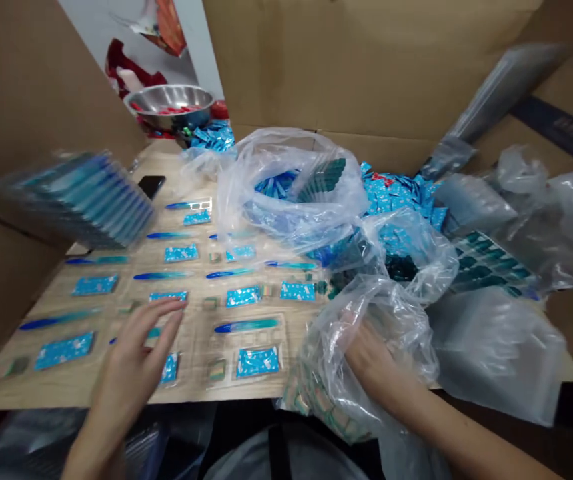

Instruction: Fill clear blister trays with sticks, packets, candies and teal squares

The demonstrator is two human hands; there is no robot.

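My left hand (139, 353) hovers over the tray rows at left of centre, its fingers stretched out and the thumb apart, with nothing seen in it. My right hand (366, 347) reaches into a clear plastic bag (383, 300) of small tan-and-green blocks (323, 403); its fingers are hidden there. Between the hands lies a clear plastic tray (261, 339) holding a slim blue-to-teal stick (246, 325), a blue patterned packet (257, 362) and a small block (217, 369). Several similar trays spread leftward and back, some with blocks, others without any visible.
At left stands a stack of filled trays (91, 200), near a dark phone (152, 185). Behind are an open plastic bag (236, 180), a heap of blue packets (396, 197) and a metal bowl (171, 100). Clear packaging (501, 353) lies at right; cardboard walls (366, 67) surround the table.
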